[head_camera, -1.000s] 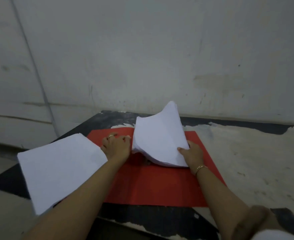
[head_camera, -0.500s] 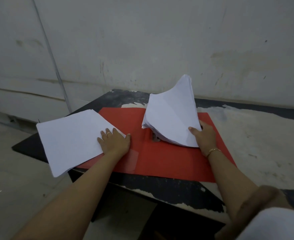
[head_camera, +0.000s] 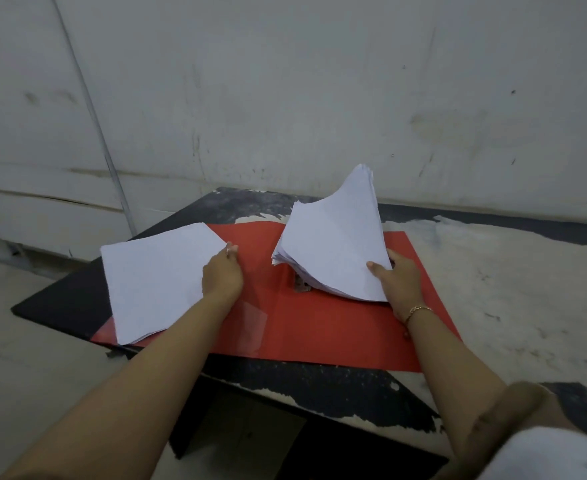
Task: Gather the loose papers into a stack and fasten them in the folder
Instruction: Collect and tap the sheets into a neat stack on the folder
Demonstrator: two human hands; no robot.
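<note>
Your red folder point(head_camera: 319, 327) lies open near the table's point(head_camera: 492, 271) left edge. A bent stack point(head_camera: 337, 244) of papers sits in its right half. Your right hand point(head_camera: 401, 278) grips that stack, thumb on top. Your left hand point(head_camera: 222, 275), flat a moment ago, now pinches the flat stack point(head_camera: 153, 278) on the folder's left half.

Black table point(head_camera: 319, 386), top worn; large pale patch right of right hand point(head_camera: 401, 275). Open red folder point(head_camera: 319, 327) lies flat on it, beneath both hands. Flat paper stack point(head_camera: 153, 282) left of left hand point(head_camera: 221, 275) overlaps folder's left part; its outer corner possibly over bare tabletop.
</note>
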